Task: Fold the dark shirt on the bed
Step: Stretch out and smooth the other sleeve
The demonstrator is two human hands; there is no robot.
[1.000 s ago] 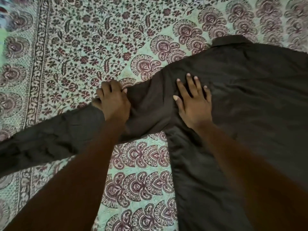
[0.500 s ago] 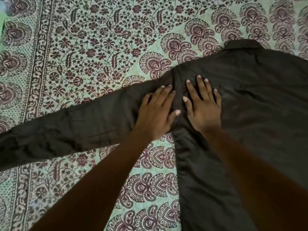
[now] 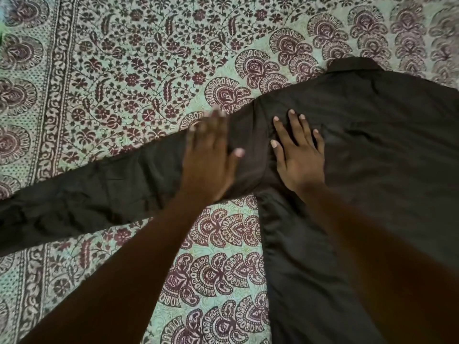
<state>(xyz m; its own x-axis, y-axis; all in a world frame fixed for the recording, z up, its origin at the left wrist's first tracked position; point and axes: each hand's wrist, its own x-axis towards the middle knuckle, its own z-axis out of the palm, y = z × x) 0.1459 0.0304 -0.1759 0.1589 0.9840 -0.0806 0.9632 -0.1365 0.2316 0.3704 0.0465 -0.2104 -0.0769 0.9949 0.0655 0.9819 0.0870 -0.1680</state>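
left hand [image 3: 208, 162] slid along sleeve [image 3: 99, 192] | right hand [image 3: 300, 160] stays on shirt [image 3: 385, 157]

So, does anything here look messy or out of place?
Nothing much: the shirt lies spread on the bedspread, its outstretched sleeve slightly wrinkled. The left hand and right hand rest flat on it.

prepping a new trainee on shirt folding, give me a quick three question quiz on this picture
1. True or false: the right hand lies flat, fingers spread, on the dark shirt.
2. The left hand rests on: A the collar; B the sleeve near the shoulder; C bare bedspread.
3. Fill in: the sleeve stretches out toward the picture's ____ edge.
Key: 1 true; 2 B; 3 left.
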